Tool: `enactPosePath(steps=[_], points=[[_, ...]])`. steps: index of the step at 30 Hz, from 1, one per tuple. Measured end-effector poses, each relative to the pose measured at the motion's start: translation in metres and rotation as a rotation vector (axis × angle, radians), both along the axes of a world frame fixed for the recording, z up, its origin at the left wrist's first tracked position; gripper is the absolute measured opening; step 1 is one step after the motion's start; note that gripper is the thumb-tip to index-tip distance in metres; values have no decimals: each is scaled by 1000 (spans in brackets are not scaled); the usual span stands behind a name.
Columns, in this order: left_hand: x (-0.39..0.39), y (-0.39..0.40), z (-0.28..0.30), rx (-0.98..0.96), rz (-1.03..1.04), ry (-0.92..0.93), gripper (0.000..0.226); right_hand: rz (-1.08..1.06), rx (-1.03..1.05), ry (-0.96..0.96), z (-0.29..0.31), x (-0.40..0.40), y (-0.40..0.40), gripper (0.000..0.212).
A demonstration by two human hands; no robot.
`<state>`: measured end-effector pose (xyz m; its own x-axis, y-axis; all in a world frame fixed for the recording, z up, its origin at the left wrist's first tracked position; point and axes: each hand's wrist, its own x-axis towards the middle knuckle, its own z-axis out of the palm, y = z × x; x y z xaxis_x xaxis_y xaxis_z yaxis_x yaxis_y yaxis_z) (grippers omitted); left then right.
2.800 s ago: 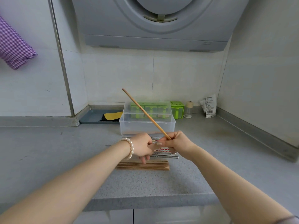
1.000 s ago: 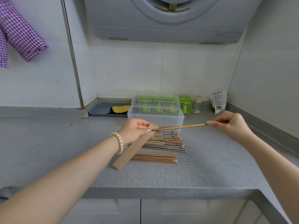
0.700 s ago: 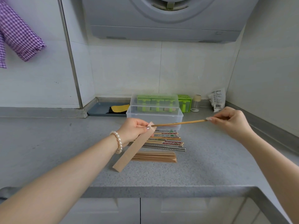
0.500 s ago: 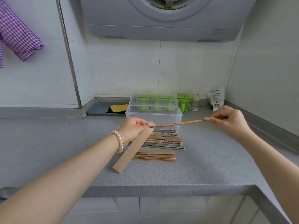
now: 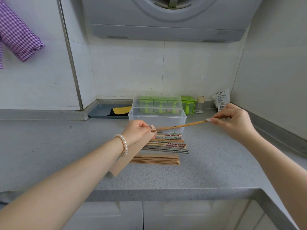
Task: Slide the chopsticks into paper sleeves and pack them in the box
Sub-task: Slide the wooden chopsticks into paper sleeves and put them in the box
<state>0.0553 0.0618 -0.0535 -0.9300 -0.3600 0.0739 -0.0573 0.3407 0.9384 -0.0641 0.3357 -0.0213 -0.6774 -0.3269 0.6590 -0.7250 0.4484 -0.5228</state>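
We find a slim pale wooden chopstick (image 5: 181,125) held in the air above the counter, running nearly level between both hands. Its thin tip meets the mouth of a long brown kraft-paper sleeve (image 5: 131,154); whether the tip has entered we cannot tell. The left hand (image 5: 138,133), with a pearl bracelet (image 5: 123,144) at the wrist, pinches the sleeve's upper end, and the sleeve slants down toward the counter's front edge. The right hand (image 5: 232,123) pinches the chopstick's thick end between thumb and fingertips.

Directly below, we note a row of loose chopsticks (image 5: 167,142), some wooden, some patterned, some metal, lying flat on the speckled grey stone counter (image 5: 207,170). Just in front of them lies a flat stack of brown paper sleeves (image 5: 156,159). Behind the row stands a clear plastic box (image 5: 166,119) with its clear lid (image 5: 157,103) resting on top.

Further back we record a green seasoning rack (image 5: 188,103), a small glass jar (image 5: 200,104), a white printed packet (image 5: 221,98) and a blue tray (image 5: 101,112) against white tiled walls. A grey range hood (image 5: 166,19) hangs overhead, and a purple checked cloth (image 5: 18,39) hangs at the left.
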Motion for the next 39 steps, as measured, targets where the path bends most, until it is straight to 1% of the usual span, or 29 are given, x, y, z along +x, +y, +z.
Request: enactPosePath(steps=[3,7,10,15,19,23,30,34,36,39], points=[[2,-2,0,-141,-51,-23,12,13,32,-80,4,-4,3,13],[7,-1,4,-185,-179,-73,14,38,86,-233,6,-13,8,16],[11,3,8,-224,-279,-128,12,58,134,-296,8,-14,8,15],[11,15,9,-170,-364,-166,11,137,185,-340,10,-7,-5,13],[6,24,12,-129,-364,-146,12,254,250,-381,5,5,-27,6],[2,26,15,-202,-338,-96,13,321,264,-366,1,14,-51,4],[1,22,14,-235,-282,-97,13,417,287,-367,-18,26,-86,10],[4,12,12,-259,-273,-131,12,459,268,-410,-21,26,-94,13],[4,9,12,-217,-277,-165,12,487,264,-445,-19,21,-94,15],[3,3,14,-74,-303,-212,15,501,238,-482,-16,15,-93,20]])
